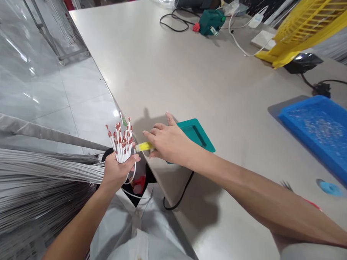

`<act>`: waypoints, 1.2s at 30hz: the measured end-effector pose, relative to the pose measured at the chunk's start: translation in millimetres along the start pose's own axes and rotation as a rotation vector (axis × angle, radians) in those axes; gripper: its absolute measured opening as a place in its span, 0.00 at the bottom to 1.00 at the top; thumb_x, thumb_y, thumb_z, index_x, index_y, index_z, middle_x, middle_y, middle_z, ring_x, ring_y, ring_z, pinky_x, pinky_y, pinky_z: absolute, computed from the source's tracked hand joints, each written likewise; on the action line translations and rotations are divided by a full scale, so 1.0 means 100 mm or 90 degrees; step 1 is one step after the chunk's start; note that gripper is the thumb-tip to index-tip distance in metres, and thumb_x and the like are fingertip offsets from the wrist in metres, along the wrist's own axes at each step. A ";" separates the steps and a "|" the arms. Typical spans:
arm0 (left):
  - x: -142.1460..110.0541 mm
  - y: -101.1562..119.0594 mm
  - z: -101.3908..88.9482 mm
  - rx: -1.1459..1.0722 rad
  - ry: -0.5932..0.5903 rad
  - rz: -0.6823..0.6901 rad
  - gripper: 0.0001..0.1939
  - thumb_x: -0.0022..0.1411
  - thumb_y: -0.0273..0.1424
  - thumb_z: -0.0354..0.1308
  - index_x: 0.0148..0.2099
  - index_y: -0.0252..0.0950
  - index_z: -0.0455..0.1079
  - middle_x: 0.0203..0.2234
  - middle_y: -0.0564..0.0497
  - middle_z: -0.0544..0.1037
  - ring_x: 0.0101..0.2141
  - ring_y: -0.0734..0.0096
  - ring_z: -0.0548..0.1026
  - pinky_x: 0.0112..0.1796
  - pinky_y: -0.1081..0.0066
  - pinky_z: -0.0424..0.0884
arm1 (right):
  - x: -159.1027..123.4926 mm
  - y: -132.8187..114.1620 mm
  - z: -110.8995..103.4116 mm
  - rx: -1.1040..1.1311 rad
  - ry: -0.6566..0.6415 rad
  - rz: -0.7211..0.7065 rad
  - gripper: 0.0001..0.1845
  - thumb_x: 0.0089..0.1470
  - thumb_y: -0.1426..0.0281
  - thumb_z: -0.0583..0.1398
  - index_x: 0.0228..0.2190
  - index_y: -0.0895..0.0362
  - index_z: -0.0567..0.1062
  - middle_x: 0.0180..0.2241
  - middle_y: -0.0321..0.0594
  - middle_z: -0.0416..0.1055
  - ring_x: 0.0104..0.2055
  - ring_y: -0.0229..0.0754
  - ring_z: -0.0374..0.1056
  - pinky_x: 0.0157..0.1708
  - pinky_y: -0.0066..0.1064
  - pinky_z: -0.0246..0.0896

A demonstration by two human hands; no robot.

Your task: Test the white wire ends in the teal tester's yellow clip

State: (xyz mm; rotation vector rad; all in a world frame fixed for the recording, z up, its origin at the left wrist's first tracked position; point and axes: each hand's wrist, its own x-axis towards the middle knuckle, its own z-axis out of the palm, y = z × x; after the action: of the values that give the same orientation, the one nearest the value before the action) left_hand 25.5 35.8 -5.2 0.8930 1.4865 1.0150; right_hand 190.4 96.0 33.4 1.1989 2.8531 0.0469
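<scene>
My left hand [118,171] is closed around a bundle of white wires [122,152], their stripped copper ends pointing up. One loose wire loops below the fist. Palm down over the table's near edge, my right hand [167,141] has a yellow tube-like piece [144,146] between thumb and forefinger, its pale tip close to the bundle. The outer finger sticks out; how the yellow piece is held underneath is partly hidden. Behind that hand, partly covered by it, sits a teal device [200,135] with a recessed top.
Long white wires [45,168] hang at my left beside a covered rail [41,132]. On the table [153,60] are a green device with a red knob [211,22], a yellow fan guard [307,28], a blue tray [323,129] and a black cable [185,192].
</scene>
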 end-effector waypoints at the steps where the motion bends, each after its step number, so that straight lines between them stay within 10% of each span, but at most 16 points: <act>1: 0.00 -0.02 -0.01 -0.003 -0.001 0.001 0.26 0.46 0.31 0.63 0.49 0.25 0.69 0.22 0.49 0.77 0.17 0.78 0.67 0.20 0.76 0.65 | 0.00 0.00 0.01 0.003 -0.004 0.001 0.27 0.41 0.59 0.66 0.41 0.62 0.72 0.31 0.46 0.74 0.38 0.51 0.66 0.52 0.57 0.39; 14: -0.10 -0.06 -0.16 -0.026 -0.014 0.009 0.29 0.48 0.33 0.63 0.53 0.27 0.65 0.22 0.50 0.77 0.19 0.77 0.69 0.20 0.77 0.64 | -0.03 -0.03 -0.07 0.049 -0.035 0.004 0.34 0.46 0.51 0.59 0.47 0.64 0.69 0.36 0.49 0.74 0.45 0.53 0.65 0.53 0.56 0.37; 25: -0.22 -0.01 -0.14 0.005 -0.031 0.025 0.15 0.48 0.30 0.61 0.40 0.30 0.73 0.13 0.57 0.69 0.16 0.79 0.64 0.19 0.78 0.61 | -0.02 -0.31 -0.15 0.209 0.078 -0.056 0.16 0.58 0.65 0.51 0.31 0.59 0.75 0.33 0.42 0.72 0.41 0.42 0.65 0.56 0.46 0.37; 36: -0.22 0.03 -0.11 0.008 -0.015 -0.016 0.27 0.50 0.32 0.61 0.52 0.28 0.66 0.22 0.50 0.78 0.16 0.80 0.64 0.20 0.77 0.64 | -0.07 -0.09 -0.17 0.115 0.041 0.029 0.12 0.55 0.68 0.52 0.32 0.60 0.74 0.33 0.43 0.72 0.38 0.43 0.66 0.54 0.52 0.37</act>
State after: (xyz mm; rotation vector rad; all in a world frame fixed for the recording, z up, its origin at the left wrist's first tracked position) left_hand 18.2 14.5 5.7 0.8897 1.4825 0.9747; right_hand 187.8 84.3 50.6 1.3176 2.9389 -0.1775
